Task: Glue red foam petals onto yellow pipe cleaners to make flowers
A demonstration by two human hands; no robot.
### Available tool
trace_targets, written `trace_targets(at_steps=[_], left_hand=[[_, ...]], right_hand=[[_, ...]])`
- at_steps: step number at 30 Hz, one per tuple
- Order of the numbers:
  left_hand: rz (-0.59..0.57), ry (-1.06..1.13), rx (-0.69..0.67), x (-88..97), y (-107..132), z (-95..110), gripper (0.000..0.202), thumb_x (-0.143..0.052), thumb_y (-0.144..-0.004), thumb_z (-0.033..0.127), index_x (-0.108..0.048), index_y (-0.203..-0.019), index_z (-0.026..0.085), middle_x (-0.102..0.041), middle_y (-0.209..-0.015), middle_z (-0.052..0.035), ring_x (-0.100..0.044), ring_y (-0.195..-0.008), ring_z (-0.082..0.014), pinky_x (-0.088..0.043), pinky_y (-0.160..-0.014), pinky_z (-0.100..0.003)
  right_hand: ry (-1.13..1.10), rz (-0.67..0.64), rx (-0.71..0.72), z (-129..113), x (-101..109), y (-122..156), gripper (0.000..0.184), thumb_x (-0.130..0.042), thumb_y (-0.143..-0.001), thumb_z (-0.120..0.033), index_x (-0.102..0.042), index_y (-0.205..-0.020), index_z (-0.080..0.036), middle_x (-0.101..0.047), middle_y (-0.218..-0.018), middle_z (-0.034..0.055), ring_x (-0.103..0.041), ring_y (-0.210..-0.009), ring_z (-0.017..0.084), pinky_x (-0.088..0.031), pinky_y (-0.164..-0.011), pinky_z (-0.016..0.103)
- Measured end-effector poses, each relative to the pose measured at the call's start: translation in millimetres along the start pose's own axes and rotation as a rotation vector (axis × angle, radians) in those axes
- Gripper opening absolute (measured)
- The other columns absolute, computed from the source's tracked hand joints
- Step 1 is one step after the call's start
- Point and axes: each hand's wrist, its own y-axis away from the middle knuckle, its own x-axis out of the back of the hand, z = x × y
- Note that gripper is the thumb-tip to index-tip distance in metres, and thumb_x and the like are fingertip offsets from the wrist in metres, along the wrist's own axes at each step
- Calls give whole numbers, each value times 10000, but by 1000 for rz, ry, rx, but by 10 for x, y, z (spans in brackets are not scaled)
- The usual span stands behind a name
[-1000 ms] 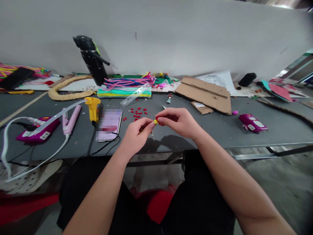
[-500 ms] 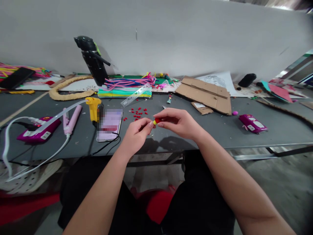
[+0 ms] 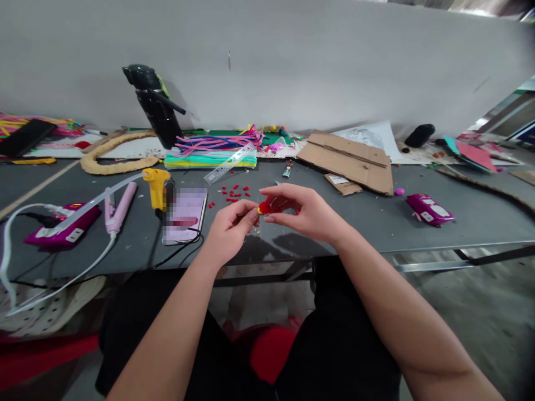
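A small red and yellow craft piece (image 3: pixel 264 208) is held above the table, its exact kind too small to make out. My left hand (image 3: pixel 233 227) pinches its yellow end between thumb and fingertips. Just to the right, my right hand (image 3: pixel 307 211) has its thumb and fingers apart around the red side. Behind my hands, several small red bits (image 3: pixel 234 195) lie scattered on the grey tabletop (image 3: pixel 368 223). The tip of a pale pointed object shows past my right fingers, mostly hidden.
Left of my hands lie a phone (image 3: pixel 184 217), a yellow glue gun (image 3: pixel 156 189), a pink hair straightener (image 3: pixel 121 209) and a purple power strip (image 3: pixel 62 228) with trailing cables. Farther back are a ruler (image 3: pixel 229 163), pipe cleaners (image 3: pixel 217 143), a black bottle (image 3: pixel 156 108) and cardboard (image 3: pixel 346 161).
My right thumb and fingers have spread from their pinch on the red part, showing more of it. My left hand still pinches the piece. The view has shifted slightly.
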Motion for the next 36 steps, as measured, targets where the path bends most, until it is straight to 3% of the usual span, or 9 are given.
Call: trace_targets(at_steps=[7,15,22,30,36], left_hand=[[67,61,-45,23,-20,-30,245,-697,-853,418,-701,-944,190,-691,-863,-37,-615,-754,-144,-497,-732,-257],[130,83,-44,17,-45,-21,301,-741,-806,440,-704,-931,169,-715,-902,-58,-646,-809,-161,-509,-743,-259],[241,76,-42,24,-55,-32,357,-793,-729,469,-739,-900,160,-752,-910,-78,-690,-829,-200,-543,-729,-287],[207,81,-36,38,-65,-71,328,-791,-747,420,-743,-944,162,-752,-939,-80,-692,-855,-199,-555,-791,-309],[155,221,11,0,-70,-66,274,-743,-800,421,-705,-938,188,-712,-888,-32,-646,-803,-146,-525,-761,-258]], right_hand=[[28,20,4,1,10,2,502,-795,-766,-400,-660,-1213,-217,-697,-1077,74,-664,-857,176,-572,-809,341],[27,95,77,-64,-49,-2,390,-756,-806,-430,-689,-1116,-202,-682,-947,53,-631,-781,150,-545,-755,308],[148,242,116,-96,-179,-10,335,-746,-810,-464,-705,-1021,-207,-685,-875,44,-594,-720,143,-513,-692,289],[178,239,116,-78,-272,-31,237,-673,-887,-413,-698,-969,-191,-680,-856,53,-597,-725,147,-506,-683,290],[215,237,140,-71,-233,-37,320,-728,-841,-423,-689,-1059,-191,-666,-879,48,-584,-733,146,-496,-688,289]])
